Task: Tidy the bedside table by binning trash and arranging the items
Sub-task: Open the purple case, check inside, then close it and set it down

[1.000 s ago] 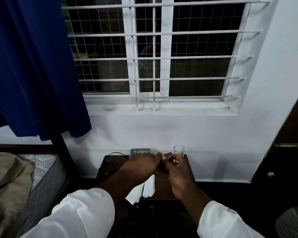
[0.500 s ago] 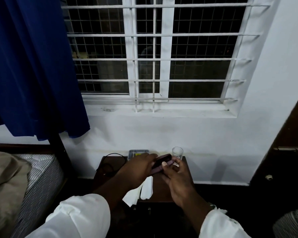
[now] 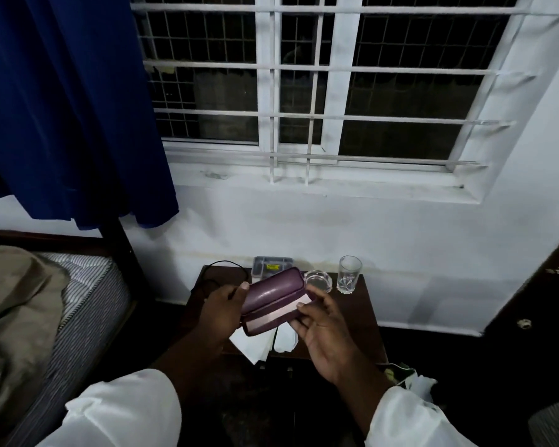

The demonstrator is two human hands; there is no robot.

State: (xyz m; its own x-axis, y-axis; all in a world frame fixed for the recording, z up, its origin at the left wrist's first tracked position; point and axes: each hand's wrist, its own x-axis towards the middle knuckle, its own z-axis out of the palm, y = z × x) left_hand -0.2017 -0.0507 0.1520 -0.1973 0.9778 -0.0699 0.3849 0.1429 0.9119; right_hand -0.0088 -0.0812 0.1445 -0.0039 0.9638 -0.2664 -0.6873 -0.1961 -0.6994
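View from beside the bed, facing the barred window [image 3: 307, 91]. One bedside table [image 3: 359, 312] stands against the white wall, between the bed [image 3: 78, 285] and a dark door at the right edge. Counted on its top: one clear glass tumbler [image 3: 349, 274] at the back right corner; one shallow clear glass dish [image 3: 318, 280] just beside it; one grey box [image 3: 271, 264] with a yellow label at the back edge; one black cable [image 3: 220, 272] looping over the back left corner; two white paper pieces [image 3: 259, 345] lying side by side at the front edge. One purple case [image 3: 271, 296] is raised above the table, clear of its surface, in front of the dish and box. Its lid stands ajar, exposing a pale pink lining along the near edge. Two hands, both in white sleeves, hold it, one at each end: the left hand [image 3: 221, 312] grips the left end with its thumb laid on the lid, and the right hand [image 3: 323, 327] pinches the right end between thumb and curled fingers. The case lies tilted, its right end higher and farther from the viewer.
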